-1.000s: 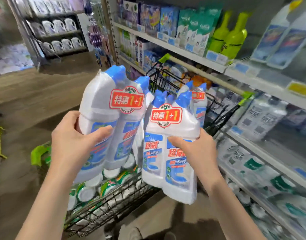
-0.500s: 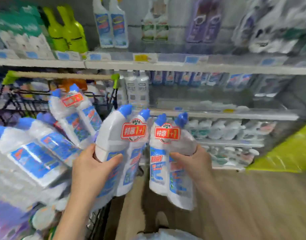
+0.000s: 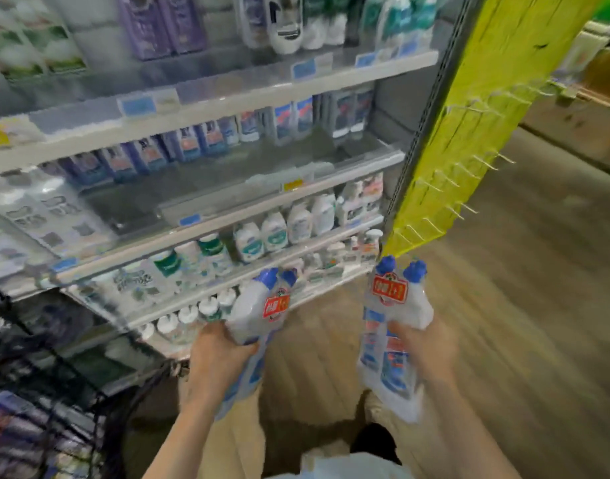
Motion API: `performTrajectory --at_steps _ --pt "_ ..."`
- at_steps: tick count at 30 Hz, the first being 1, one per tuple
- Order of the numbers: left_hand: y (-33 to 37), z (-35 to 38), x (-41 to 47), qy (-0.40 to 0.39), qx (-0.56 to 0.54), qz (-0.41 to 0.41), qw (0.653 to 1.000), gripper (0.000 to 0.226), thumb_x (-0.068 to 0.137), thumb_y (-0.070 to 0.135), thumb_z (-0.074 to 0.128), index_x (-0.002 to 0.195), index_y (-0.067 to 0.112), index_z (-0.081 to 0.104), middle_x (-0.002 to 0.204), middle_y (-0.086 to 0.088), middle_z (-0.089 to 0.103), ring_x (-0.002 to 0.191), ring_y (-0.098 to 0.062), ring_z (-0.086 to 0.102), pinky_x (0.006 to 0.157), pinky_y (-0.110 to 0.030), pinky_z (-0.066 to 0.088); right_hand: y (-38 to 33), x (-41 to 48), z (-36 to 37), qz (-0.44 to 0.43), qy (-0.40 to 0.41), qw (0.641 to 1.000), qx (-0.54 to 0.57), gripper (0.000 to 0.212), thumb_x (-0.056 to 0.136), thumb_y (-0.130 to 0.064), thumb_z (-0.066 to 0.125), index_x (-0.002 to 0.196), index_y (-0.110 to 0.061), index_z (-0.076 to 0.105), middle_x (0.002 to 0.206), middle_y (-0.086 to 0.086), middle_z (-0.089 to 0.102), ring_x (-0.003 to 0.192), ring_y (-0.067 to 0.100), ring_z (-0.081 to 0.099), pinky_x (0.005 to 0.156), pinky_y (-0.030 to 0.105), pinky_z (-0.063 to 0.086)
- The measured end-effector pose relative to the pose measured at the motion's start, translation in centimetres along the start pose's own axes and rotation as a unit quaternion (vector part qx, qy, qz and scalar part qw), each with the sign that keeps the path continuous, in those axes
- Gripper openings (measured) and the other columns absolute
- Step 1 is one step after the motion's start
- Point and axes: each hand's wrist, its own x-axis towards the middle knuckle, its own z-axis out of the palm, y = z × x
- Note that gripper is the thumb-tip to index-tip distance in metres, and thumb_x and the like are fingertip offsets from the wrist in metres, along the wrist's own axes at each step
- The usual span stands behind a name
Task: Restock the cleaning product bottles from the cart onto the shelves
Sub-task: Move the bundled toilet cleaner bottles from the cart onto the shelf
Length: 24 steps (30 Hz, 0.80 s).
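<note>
**Head view.** Two film-wrapped twin-packs of cleaner bottles are carried in front of the body. They are away from the cart at lower left and not yet on the shelves. The left twin-pack is gripped by the left hand, with the fingers curled round the bottle bodies. The right twin-pack is gripped in the same way by the right hand. Both packs are held roughly upright, blue caps uppermost.

**Handling, as judged.**
- The bottles appear full, so each pack is likely heavy for a one-handed hold.
- The plastic bodies are expected to be stiff. The film wrap is expected to be smooth and apt to slip, or to tear if the load is hung from it.
- Hold is best taken round the bottle bodies, as now, and not by the film or the angled necks.
- Breakage is thought unlikely. A cap leaking after a drop is the main concern.

**Edges and room.**
- Bare deck is seen on the middle shelf in front of a back row of bottles, and this is judged the widest opening.
- The lower shelves are closely stocked.
- The shelf lips carry price tags, on which the film may catch.
- To the right, the yellow end panel bears peg hooks that point outward near the right twin-pack. A snag there is possible.
- The floor lies beyond the panel.
- The frame is blurred, and fine print cannot be read.
</note>
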Motion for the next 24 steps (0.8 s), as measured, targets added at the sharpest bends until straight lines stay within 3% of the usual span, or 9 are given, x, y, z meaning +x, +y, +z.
performTrajectory --at_steps 2,5,6,8,12,18,20,24 --pt "3.0 2.8 1.2 -0.004 0.022 -0.011 1.000 0.034 0.069 0.036 0.079 0.082 0.009 0.063 0.082 -0.012 0.068 0.077 -0.030 0.063 0.059 -0.032 0.045 0.5 4.1 -1.7 0.020 0.011 1.000 -0.019 0.027 0.068 -0.038 0.076 0.082 -0.016 0.066 0.080 0.007 0.069 0.075 0.027 0.064 0.070 0.038 0.053" --pt "6.8 7.6 3.3 0.038 -0.010 0.033 0.999 0.035 0.072 0.042 0.070 0.070 0.008 0.061 0.065 -0.010 0.064 0.056 -0.022 0.056 0.052 -0.024 0.035 0.1 10.0 -3.8 0.015 0.021 0.999 -0.037 0.029 0.066 -0.040 0.075 0.082 -0.021 0.062 0.077 0.002 0.066 0.072 0.026 0.063 0.067 0.036 0.052" --pt "8.2 8.9 4.0 0.028 -0.039 0.004 0.999 0.032 0.070 0.042 0.072 0.071 0.012 0.061 0.064 -0.004 0.062 0.055 -0.017 0.054 0.050 -0.023 0.035 -0.3 11.9 -4.4 0.004 0.020 0.999 -0.044 0.028 0.065 -0.040 0.074 0.083 -0.023 0.060 0.076 0.001 0.066 0.072 0.025 0.063 0.066 0.036 0.052" --pt "11.0 11.0 5.5 -0.014 -0.080 -0.063 0.995 0.026 0.071 0.029 0.079 0.082 0.017 0.059 0.073 0.004 0.060 0.066 -0.015 0.055 0.055 -0.024 0.038 -1.7 15.2 -5.3 -0.017 0.013 0.998 -0.055 0.028 0.065 -0.039 0.074 0.084 -0.026 0.058 0.076 -0.003 0.065 0.073 0.024 0.063 0.064 0.035 0.052" --pt "15.0 13.4 8.6 0.016 -0.133 -0.064 0.989 0.032 0.064 0.022 0.084 0.084 0.025 0.059 0.077 0.012 0.061 0.075 -0.014 0.059 0.060 -0.025 0.041 -6.0 20.8 -6.2 -0.067 -0.003 0.997 -0.042 0.028 0.067 -0.031 0.077 0.090 -0.024 0.062 0.081 -0.004 0.067 0.081 0.023 0.063 0.063 0.031 0.045" --pt "19.8 13.2 13.8 0.051 -0.199 0.008 0.979 0.048 0.058 0.018 0.085 0.098 0.026 0.061 0.089 0.012 0.064 0.084 -0.013 0.061 0.065 -0.022 0.044 -13.9 26.4 -5.6 -0.137 -0.035 0.989 0.030 0.036 0.064 -0.022 0.081 0.094 -0.027 0.062 0.091 -0.005 0.068 0.087 0.019 0.064 0.076 0.034 0.051" --pt "20.9 12.8 15.7 0.064 -0.224 0.041 0.972 0.050 0.052 0.030 0.080 0.098 0.036 0.062 0.091 0.011 0.066 0.083 -0.004 0.062 0.067 -0.018 0.047 -16.6 27.9 -5.1 -0.181 -0.043 0.982 0.042 0.042 0.063 -0.018 0.084 0.096 -0.029 0.059 0.095 -0.003 0.068 0.088 0.018 0.063 0.080 0.034 0.050" --pt "23.2 11.4 19.9 0.100 -0.221 0.096 0.965 0.052 0.054 0.023 0.079 0.086 0.058 0.056 0.090 0.022 0.063 0.080 0.002 0.060 0.065 -0.008 0.043 -21.0 30.9 -3.7 -0.252 -0.055 0.964 0.067 0.049 0.063 -0.007 0.085 0.097 -0.031 0.058 0.087 -0.018 0.065 0.080 0.008 0.062 0.072 0.023 0.047"
